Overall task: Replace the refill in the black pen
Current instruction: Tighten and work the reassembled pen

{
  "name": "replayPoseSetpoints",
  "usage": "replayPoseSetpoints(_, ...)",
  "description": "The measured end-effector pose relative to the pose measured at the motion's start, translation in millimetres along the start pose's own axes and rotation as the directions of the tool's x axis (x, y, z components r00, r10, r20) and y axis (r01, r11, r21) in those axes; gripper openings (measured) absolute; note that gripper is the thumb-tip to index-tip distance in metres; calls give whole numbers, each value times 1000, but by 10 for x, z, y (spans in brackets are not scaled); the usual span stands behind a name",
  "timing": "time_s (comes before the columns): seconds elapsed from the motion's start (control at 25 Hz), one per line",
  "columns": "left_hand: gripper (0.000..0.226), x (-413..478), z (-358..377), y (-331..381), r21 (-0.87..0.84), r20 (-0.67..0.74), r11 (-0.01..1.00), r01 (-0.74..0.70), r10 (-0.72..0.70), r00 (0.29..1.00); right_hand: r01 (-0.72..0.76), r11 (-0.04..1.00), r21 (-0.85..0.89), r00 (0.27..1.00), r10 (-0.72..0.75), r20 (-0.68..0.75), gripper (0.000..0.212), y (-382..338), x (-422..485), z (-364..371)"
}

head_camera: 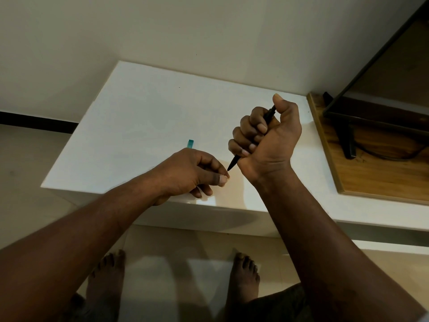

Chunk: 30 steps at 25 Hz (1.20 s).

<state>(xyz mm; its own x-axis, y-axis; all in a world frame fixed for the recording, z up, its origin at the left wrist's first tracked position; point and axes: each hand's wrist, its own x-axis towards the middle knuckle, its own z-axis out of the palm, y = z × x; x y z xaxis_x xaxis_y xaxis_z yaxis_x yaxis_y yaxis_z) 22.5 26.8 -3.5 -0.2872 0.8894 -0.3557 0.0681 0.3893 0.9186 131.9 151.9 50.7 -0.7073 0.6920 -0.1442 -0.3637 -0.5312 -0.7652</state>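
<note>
- Pen grip comes first: my right hand (262, 133) is wrapped in a full fist around the black pen (269, 115), four fingers curled over the barrel and the thumb standing up beside its top end.
- The pen hangs above the white table (139, 108), tilted, with its pointed tip (231, 165) aimed down and toward my left hand (195, 170).
- My left thumb and forefinger are pressed together in a pinch just beside that tip; whether anything thin sits between them I cannot tell (the pinch is too tight and the light too dim).
- A teal object (190, 143) peeks out from behind my left hand, lying on the table; I can't say from here whether it is the refill, a cap or another pen.
- My read is that I'm at the nose of the pen, either unscrewing the tip section or drawing the refill out through it.
- To do it well I'd hold the barrel steady in the fist and let only the left fingers work, turning or pulling straight along the pen's axis, not sideways.
- I'd also work low over the table, so a spring or small part that drops lands on the white top and not on the floor by my feet.
</note>
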Motion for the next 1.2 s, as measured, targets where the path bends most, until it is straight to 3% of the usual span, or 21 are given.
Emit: replayPoseSetpoints(1.2, 4, 1, -21, -14, 30, -29, 1000, -1, 2, 1000, -25, 998, 53, 999, 27, -25, 58, -13, 1, -17)
